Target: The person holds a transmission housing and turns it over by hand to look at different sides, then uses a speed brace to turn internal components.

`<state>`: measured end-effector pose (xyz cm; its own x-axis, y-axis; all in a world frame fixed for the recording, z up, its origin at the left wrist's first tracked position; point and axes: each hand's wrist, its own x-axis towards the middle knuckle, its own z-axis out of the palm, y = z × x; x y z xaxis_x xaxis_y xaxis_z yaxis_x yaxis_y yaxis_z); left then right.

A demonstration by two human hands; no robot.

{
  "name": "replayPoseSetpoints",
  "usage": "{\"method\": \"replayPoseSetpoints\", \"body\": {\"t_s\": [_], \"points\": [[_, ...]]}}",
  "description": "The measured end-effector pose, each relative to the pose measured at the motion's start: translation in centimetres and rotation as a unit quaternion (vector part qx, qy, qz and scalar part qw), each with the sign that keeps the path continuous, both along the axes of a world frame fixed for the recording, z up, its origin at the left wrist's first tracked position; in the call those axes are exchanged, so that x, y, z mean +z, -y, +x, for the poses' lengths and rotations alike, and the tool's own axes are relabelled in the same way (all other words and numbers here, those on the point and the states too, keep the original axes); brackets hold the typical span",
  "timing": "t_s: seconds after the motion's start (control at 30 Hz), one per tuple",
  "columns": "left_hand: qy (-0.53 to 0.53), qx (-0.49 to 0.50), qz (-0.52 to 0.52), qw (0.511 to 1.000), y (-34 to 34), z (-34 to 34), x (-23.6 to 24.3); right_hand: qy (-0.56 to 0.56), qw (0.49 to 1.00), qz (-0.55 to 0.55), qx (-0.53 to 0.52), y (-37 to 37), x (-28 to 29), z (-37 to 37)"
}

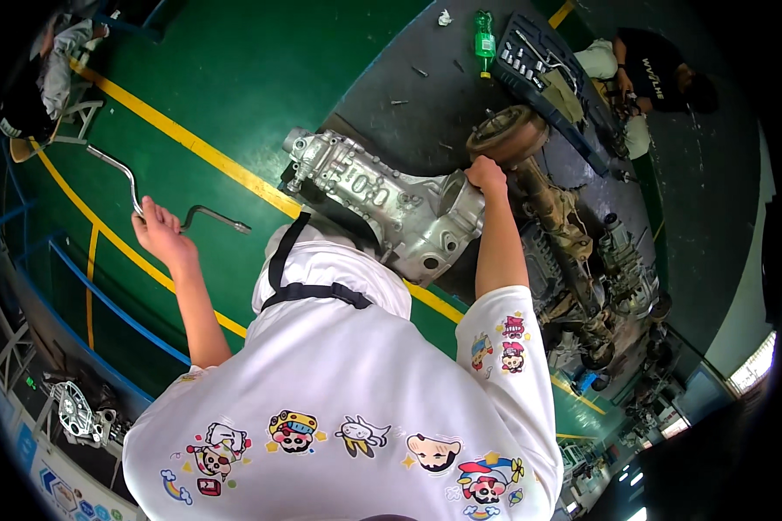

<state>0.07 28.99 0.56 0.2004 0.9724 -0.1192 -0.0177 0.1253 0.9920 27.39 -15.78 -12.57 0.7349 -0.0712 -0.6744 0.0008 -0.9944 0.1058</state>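
My left hand (162, 233) is closed round a chrome speed brace (132, 181), a crank-shaped wrench. Both ends of the tool stick out past the fingers, to the left of the gearbox. In front of my body lies a silver gearbox (365, 195), its ribbed casing pointing to the far left and its wide bell end to the right. My right hand (487, 172) grips the rim of that bell end; its fingertips are partly hidden behind the edge.
A rusty brake drum (506, 137) on an axle (565, 230) sits just right of my right hand. Beyond it lie an open tool case (530, 56) and a green bottle (484, 43). A person (647, 82) works at far right, another (56, 78) at far left. Blue rails (113, 300) stand left.
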Motion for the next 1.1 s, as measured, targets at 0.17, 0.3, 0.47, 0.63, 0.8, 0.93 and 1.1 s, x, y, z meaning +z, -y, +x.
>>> {"method": "replayPoseSetpoints", "body": {"t_s": [0.17, 0.3, 0.47, 0.63, 0.8, 0.93, 1.1], "points": [[0.039, -0.010, -0.029, 0.999, 0.2, 0.7, 0.4, 0.011, 0.999, 0.014, -0.038, 0.7, -1.0, 0.0], [0.073, -0.031, -0.014, 0.997, -0.2, 2.3, 0.7, -0.014, 0.997, 0.000, -0.081, 0.4, -1.3, 0.2], [0.087, -0.058, -0.003, 0.994, -1.1, 2.7, 1.0, -0.030, 0.998, -0.010, -0.048, 2.5, -4.1, 2.1], [0.087, -0.092, -0.018, 0.992, -0.7, 2.5, 0.8, -0.038, 0.998, -0.047, -0.021, 2.2, -1.9, 0.6], [0.193, -0.174, -0.048, 0.964, 0.2, 2.7, 3.9, 0.135, 0.987, -0.006, -0.083, -1.2, 5.1, -4.0], [0.313, -0.275, -0.109, 0.903, 0.0, 4.8, 6.3, 0.383, 0.874, 0.292, -0.068, -0.8, 6.8, -13.2], [0.392, -0.434, -0.306, 0.751, 2.4, 9.8, 7.9, 0.342, 0.799, 0.422, -0.257, -8.3, 13.1, -24.3]]}}
